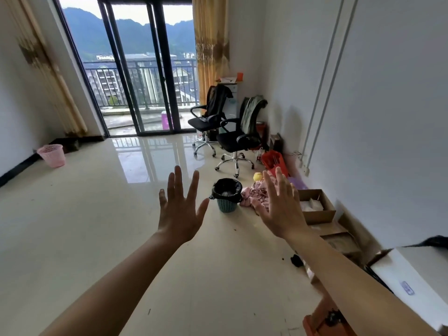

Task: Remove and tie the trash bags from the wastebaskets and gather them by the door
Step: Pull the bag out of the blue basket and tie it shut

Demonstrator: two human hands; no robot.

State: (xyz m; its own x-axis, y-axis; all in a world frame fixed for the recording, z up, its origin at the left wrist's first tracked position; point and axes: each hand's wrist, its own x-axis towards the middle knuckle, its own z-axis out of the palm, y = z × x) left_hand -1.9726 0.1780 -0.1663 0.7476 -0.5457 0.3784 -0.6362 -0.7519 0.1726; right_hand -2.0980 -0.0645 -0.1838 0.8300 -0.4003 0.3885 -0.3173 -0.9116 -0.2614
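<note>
A small teal wastebasket (pixel 227 206) stands on the tiled floor ahead, lined with a black trash bag (pixel 226 188) folded over its rim. A pink wastebasket (pixel 52 155) sits far off by the left wall, with no bag that I can make out. My left hand (pixel 180 207) is stretched out in the air with fingers spread, left of the teal basket. My right hand (pixel 281 206) is held out flat to the basket's right. Both hands hold nothing and touch nothing.
Two black office chairs (pixel 234 139) stand beyond the teal basket near the right wall. Pink cloth (pixel 254 194), a red box (pixel 274 161) and open cardboard boxes (pixel 316 206) line the right wall. A glass balcony door (pixel 135 69) is at the far end.
</note>
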